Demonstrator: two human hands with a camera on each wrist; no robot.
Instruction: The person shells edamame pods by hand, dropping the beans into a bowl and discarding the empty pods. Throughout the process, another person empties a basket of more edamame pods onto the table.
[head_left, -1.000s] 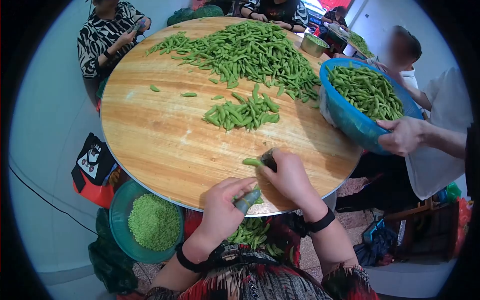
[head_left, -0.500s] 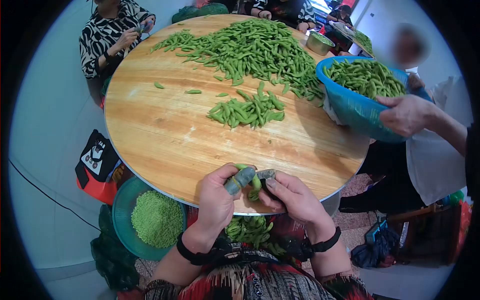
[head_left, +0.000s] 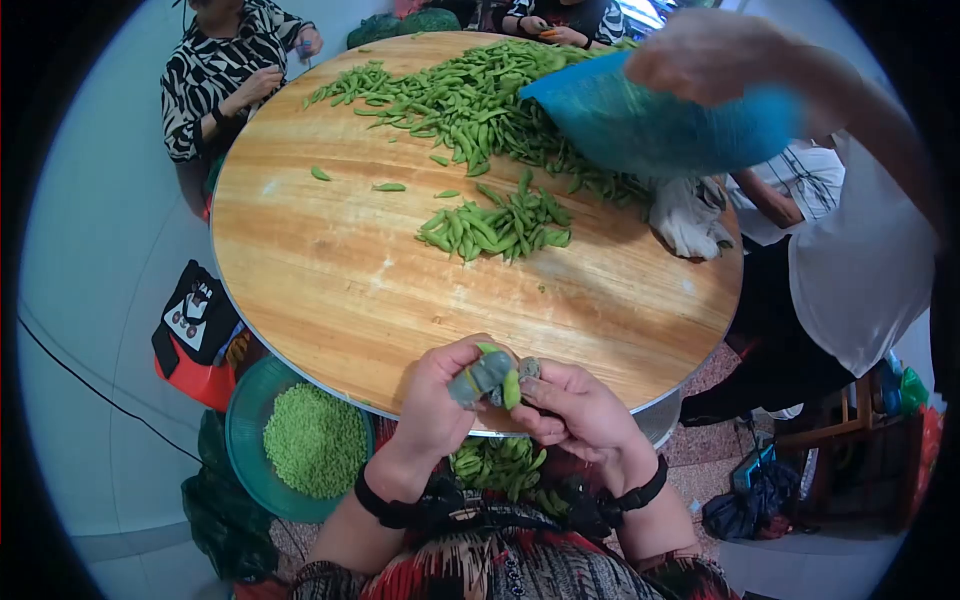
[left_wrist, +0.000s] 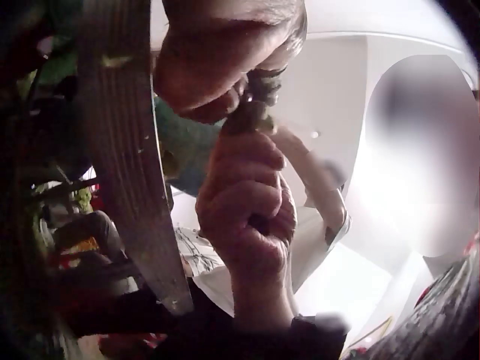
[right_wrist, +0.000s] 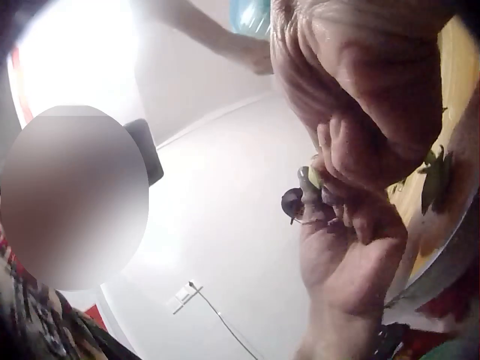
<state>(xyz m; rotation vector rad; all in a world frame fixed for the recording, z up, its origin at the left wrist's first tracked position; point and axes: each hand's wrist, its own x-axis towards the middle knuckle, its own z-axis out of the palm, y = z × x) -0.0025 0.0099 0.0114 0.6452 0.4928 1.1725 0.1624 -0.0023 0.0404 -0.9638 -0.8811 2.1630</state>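
Close together over the table's near edge, my left hand (head_left: 440, 395) and right hand (head_left: 585, 405) both grip a green soybean pod (head_left: 511, 390). A grey-green cover (head_left: 472, 382) with a yellow band wraps the left thumb, which presses on the pod. The right thumb and fingers pinch its other side, with a grey cover (head_left: 530, 369) on one digit. In the right wrist view a bit of green pod (right_wrist: 313, 178) shows between the hands; the fingers hide the rest. A small group of pods (head_left: 497, 228) lies on the wooden table (head_left: 320, 270) beyond the hands.
A large pod pile (head_left: 450, 105) covers the far table. Over it, another person's hand (head_left: 690, 55) tips a blue basket (head_left: 650, 120). A whitish cloth (head_left: 690, 222) lies at the right rim. Below left stands a green basin (head_left: 240, 455) of shelled beans; pods (head_left: 497, 465) lie in my lap.
My right hand has brought a pod from the table to my left hand, and both now hold it. The other person's blue basket has swung left and tipped over the pile, uncovering the cloth.
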